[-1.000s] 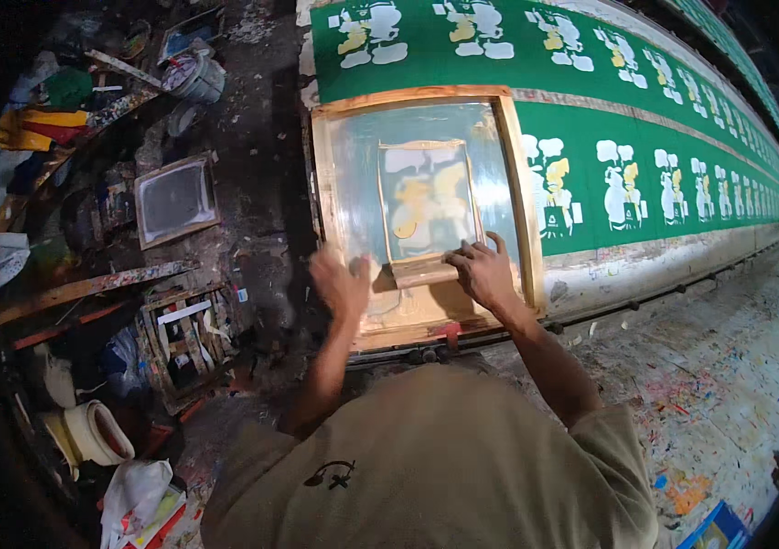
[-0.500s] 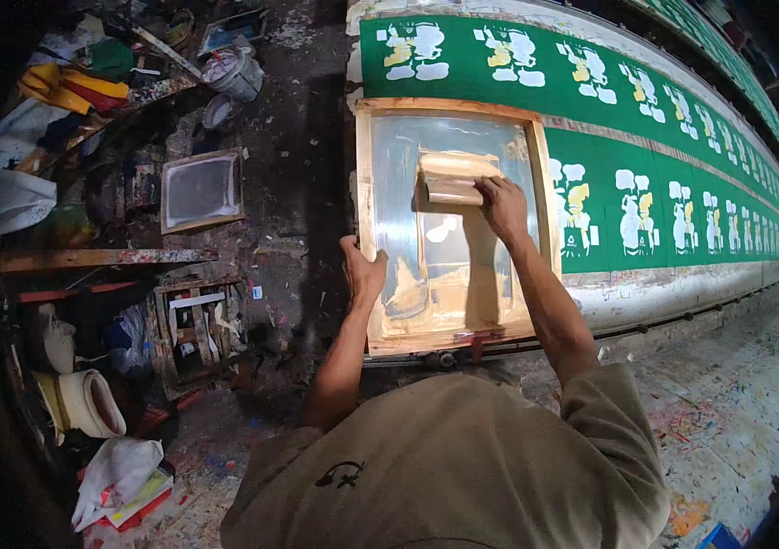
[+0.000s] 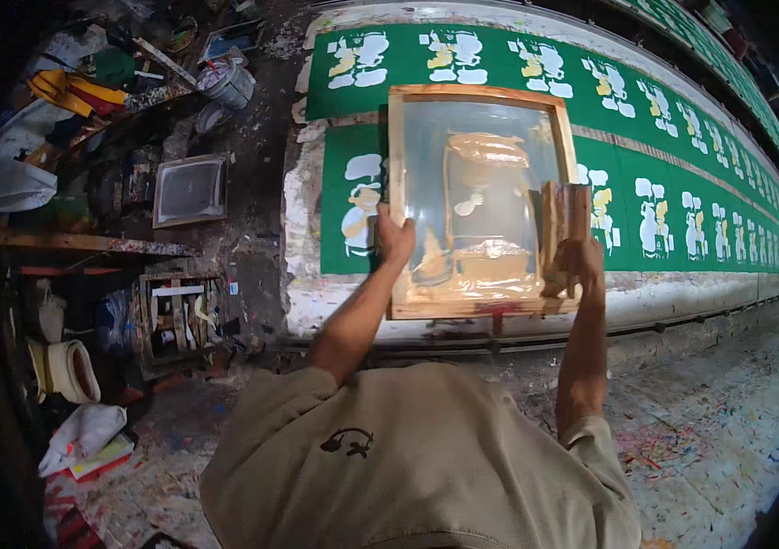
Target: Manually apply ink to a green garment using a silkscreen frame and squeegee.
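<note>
A wooden-framed printing screen (image 3: 396,146) is tilted above the long print table. My left hand (image 3: 396,240) grips its left rail, fingers wrapped over the wood. At the opposite rail, my right hand (image 3: 580,263) is closed around a wooden squeegee (image 3: 570,210), which lies along that rail. Whether these fingers also grip the frame is hard to see. Peach-tan ink (image 3: 499,267) is pooled at the near end of the mesh and smeared around its central design. Green panels (image 3: 339,151) with white and yellow prints lie beneath and beside the screen.
Rows of printed green panels run off to the right along the white-edged table (image 3: 302,297). On the left are a smaller screen (image 3: 190,190), a paint-stained bucket (image 3: 229,84), a wooden rack (image 3: 183,320) and piled cloths and bags. Paint specks cover the floor (image 3: 709,393).
The screen has moved right and tilted up, uncovering a printed panel at the left. My right hand has carried the squeegee from mid-mesh to the right rail. My view has shifted too.
</note>
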Action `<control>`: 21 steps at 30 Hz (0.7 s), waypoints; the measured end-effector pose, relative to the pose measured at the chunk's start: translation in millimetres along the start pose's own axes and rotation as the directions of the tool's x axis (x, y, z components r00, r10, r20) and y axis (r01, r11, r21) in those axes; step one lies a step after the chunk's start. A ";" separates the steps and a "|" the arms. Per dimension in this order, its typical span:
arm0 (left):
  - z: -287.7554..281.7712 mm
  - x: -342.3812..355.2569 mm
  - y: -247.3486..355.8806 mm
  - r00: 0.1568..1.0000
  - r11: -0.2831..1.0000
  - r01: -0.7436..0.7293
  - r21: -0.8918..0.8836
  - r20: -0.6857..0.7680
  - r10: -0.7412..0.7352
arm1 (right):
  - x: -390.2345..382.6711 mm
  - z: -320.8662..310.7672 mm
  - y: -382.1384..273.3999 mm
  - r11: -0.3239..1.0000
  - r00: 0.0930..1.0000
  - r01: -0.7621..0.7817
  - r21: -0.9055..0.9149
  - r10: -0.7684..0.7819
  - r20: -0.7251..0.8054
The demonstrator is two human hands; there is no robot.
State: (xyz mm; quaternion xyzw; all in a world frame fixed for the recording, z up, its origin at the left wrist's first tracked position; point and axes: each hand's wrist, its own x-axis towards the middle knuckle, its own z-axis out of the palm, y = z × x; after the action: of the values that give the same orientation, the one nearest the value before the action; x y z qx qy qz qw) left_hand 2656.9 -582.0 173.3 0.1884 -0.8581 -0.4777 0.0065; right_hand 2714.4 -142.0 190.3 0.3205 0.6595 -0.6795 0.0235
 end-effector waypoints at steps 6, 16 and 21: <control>7.9 -63.3 12.2 0.995 0.975 0.087 0.202 -0.059 -0.077 | -27.9 -39.9 22.6 0.995 0.992 -0.080 -0.058 0.074 -0.105; -0.1 -63.4 -23.5 0.969 0.889 -0.243 0.388 0.051 0.243 | -59.2 -14.8 15.5 1.000 0.996 0.030 -0.009 -0.029 0.084; 4.5 -70.0 -15.9 0.942 0.906 -0.291 0.308 -0.072 0.328 | -50.2 -54.3 85.4 0.978 0.983 0.141 -0.154 -0.156 -0.092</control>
State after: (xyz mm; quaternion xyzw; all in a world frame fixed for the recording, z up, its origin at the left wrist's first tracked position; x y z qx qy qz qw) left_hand 2726.1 -562.7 169.5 0.0773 -0.9362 -0.3257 0.1068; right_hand 2814.9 -123.2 142.5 0.3025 0.7301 -0.6116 -0.0384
